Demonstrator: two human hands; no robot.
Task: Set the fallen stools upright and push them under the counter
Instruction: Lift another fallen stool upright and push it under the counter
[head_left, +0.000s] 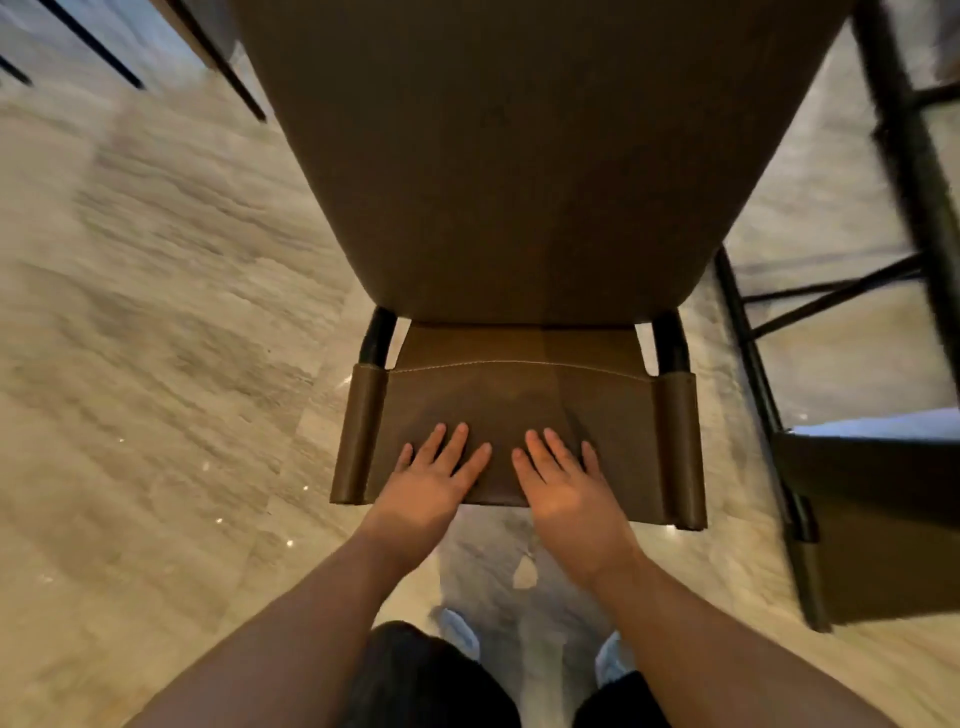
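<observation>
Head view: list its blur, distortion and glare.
In the head view, motion blur streaks the floor and the neighbouring stool; the left hand, right hand and backrest look fairly sharp; wide-angle distortion splays the frame edges; small glints dot the floor; lighting is dim and warm.

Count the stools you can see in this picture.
2. One stool is in the centre, with the left hand and right hand flat on its backrest. A second stool is at the right edge, cut off. Dark legs at top left may be a third.
</observation>
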